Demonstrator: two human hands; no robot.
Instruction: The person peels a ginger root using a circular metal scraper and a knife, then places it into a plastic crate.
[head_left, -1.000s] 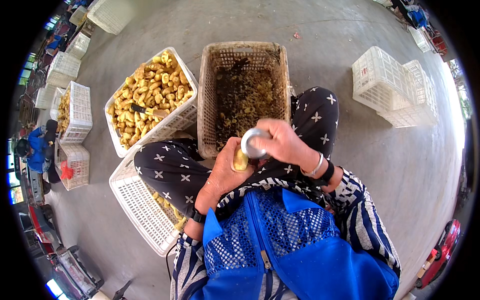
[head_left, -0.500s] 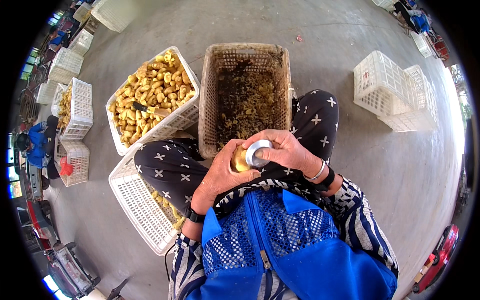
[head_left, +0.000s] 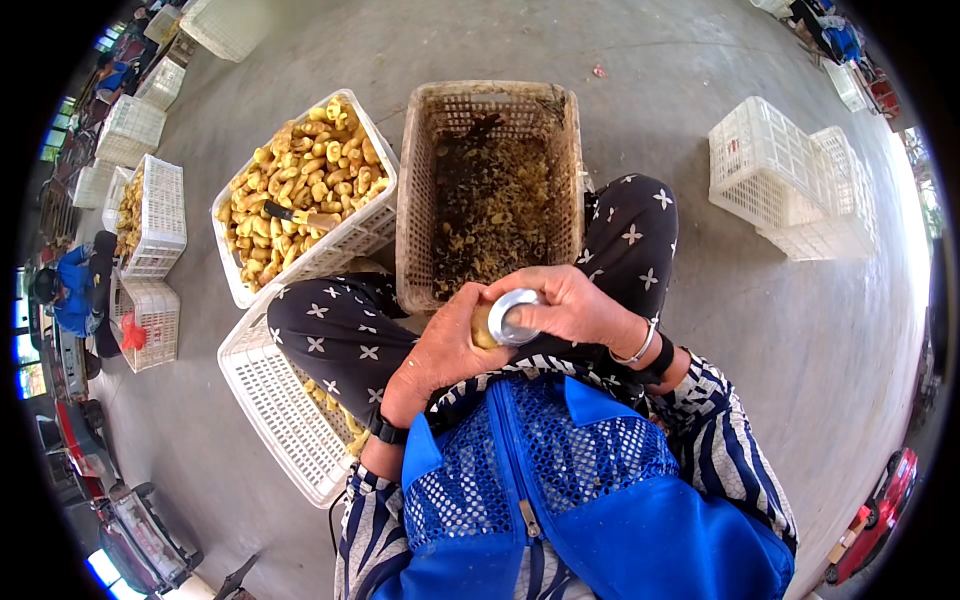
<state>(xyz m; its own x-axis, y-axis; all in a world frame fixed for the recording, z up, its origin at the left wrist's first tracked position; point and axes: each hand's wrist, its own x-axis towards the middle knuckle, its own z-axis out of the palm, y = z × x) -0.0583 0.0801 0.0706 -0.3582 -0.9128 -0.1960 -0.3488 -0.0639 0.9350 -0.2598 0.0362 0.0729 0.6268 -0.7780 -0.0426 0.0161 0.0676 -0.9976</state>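
Ginger root [head_left: 482, 331] in the left hand [head_left: 440, 342], silver ring-shaped tool [head_left: 500, 321] in the right hand [head_left: 585, 308].
From my remote seat I see left fingers curled around the root, just this side of a grimy crate [head_left: 408, 200] of scraps; right fingers and thumb grip the tool, which partly covers the root. Left of that crate, a white crate [head_left: 335, 262] brims with more ginger, a black-handled knife [head_left: 280, 212] on top.
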